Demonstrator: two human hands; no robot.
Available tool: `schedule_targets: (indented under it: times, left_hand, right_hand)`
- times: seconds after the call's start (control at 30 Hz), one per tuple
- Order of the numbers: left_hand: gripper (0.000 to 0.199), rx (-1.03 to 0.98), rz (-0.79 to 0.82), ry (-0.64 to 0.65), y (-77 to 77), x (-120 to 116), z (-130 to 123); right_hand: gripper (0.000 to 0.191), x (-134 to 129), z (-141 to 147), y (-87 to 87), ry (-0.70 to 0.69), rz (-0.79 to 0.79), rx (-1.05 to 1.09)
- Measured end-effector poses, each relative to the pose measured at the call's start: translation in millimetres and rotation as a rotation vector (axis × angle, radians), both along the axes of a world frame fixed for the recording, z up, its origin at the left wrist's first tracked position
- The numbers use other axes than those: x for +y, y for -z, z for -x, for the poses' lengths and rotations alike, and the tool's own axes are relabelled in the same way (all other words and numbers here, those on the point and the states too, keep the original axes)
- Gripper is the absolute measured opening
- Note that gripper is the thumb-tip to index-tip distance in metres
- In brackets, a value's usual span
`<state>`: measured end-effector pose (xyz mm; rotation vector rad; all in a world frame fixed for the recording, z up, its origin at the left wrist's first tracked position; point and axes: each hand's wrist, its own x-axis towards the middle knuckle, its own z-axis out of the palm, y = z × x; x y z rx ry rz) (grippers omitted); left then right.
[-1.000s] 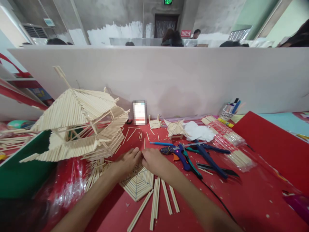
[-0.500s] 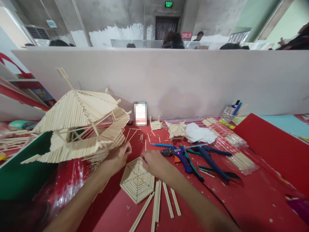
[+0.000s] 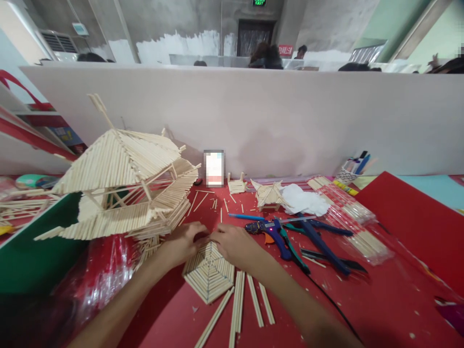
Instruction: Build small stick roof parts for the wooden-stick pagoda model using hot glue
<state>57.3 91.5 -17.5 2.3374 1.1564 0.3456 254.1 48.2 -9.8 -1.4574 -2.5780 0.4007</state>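
A hexagonal panel of wooden sticks (image 3: 209,275), laid in rings with dark lines along its spokes, lies flat on the red table. My left hand (image 3: 189,240) is at its far left edge with the fingers curled inward. Close beside it, my right hand (image 3: 232,244) bends over the far right edge, its fingers closed. The fingertips of both hands nearly meet at the far corner, and what they pinch is hidden. Several loose sticks (image 3: 237,302) fan out at the panel's near side.
A large stick pavilion (image 3: 119,179) stands on the left over a green board (image 3: 39,256). To the right lie a glue gun (image 3: 273,232), blue-handled pliers (image 3: 324,246), white tissue (image 3: 304,199) and bagged sticks (image 3: 358,227). A small stick pavilion (image 3: 270,195) and a lit screen (image 3: 214,169) stand behind.
My left hand has moved right to the panel's far corner, meeting my right hand. My right hand stays near the same corner. The whole view has shifted slightly.
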Motion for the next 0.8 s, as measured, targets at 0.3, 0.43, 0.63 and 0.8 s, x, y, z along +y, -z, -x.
schedule_targets:
  times: [0.3,0.43,0.63,0.8]
  left_hand:
    - [0.01,0.006,-0.056,-0.086,12.2,0,-9]
    - [0.01,0.156,-0.035,-0.102,5.2,6,-17]
    - [0.013,0.364,-0.042,-0.079,-20.0,6,-32]
    - [0.018,0.614,-0.158,-0.038,-27.1,-2,-40]
  right_hand:
    - [0.016,5,-5,6.1,0.094,0.06,0.171]
    - [0.014,5,-4,5.9,0.102,0.046,0.159]
    - [0.015,4,-3,3.9,0.102,0.045,0.134]
    - [0.021,5,-3,3.6,0.095,0.042,0.111]
